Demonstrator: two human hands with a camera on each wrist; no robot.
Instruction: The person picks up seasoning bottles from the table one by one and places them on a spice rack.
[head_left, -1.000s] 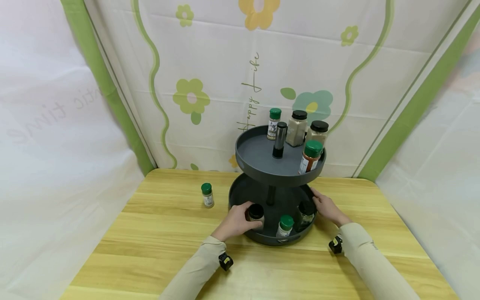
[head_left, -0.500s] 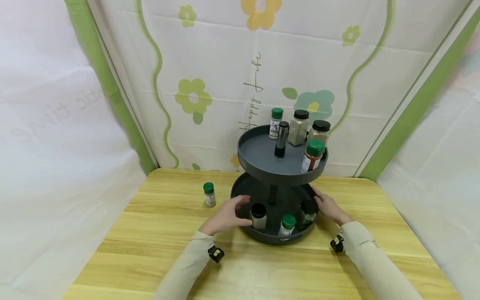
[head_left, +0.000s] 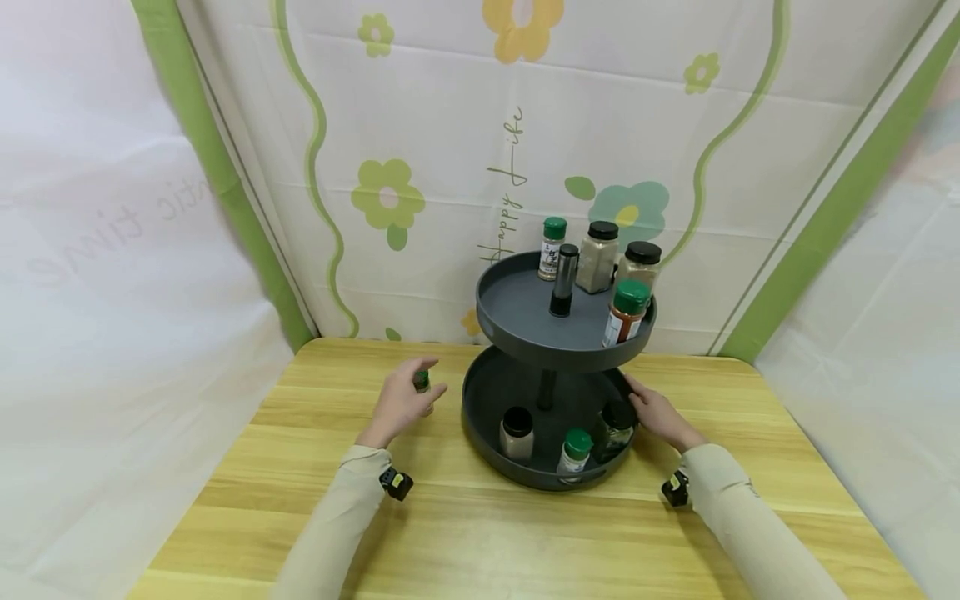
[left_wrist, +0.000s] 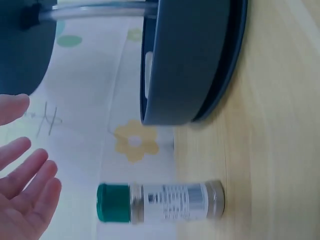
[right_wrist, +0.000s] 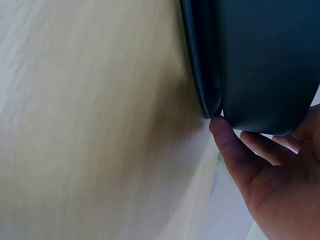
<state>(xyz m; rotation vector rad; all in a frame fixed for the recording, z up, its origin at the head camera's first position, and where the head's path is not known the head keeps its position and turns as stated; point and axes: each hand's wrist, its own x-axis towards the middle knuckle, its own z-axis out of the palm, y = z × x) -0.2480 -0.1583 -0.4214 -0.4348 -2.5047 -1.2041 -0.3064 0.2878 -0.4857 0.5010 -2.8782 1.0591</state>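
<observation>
My left hand, thumb and fingers spread, is beside a small green-capped spice jar standing upright on the table. The left wrist view shows a gap between the hand and the jar. My right hand holds the right side of a dark grey two-tier lazy Susan, its fingers against the lower tier's wall. On that tier stand a black-capped jar, a green-capped jar and a darker black-capped jar.
The upper tier carries a green-capped jar, two black-capped jars, one pale, and a red-brown jar around a metal post. A wooden table lies below, with printed fabric behind.
My left hand has let go of the black-capped jar on the lower tier and moved left to the small jar on the table. My right hand has stayed at the lazy Susan.
</observation>
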